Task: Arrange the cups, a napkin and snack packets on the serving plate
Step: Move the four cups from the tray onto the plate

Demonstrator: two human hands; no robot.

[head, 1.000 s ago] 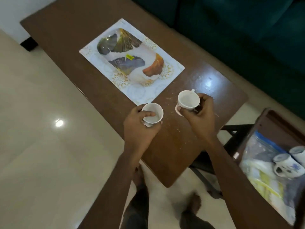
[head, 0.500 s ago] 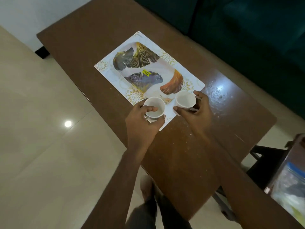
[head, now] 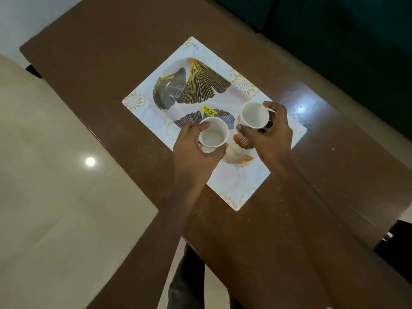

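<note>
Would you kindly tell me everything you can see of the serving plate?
The serving plate is a white, glossy rectangular tray with an oval well, printed with dark, gold and orange fan-shaped leaves and gold florets at its corners. A yellow price sticker sits near its middle. It lies flat, diagonally on the brown table. Two hand-held white cups hang over it; contact cannot be told.

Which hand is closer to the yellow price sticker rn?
Left. The left hand, gripping a cup, has a fingertip just short of the sticker. The right hand, gripping the other cup, sits farther off to its right.
</note>
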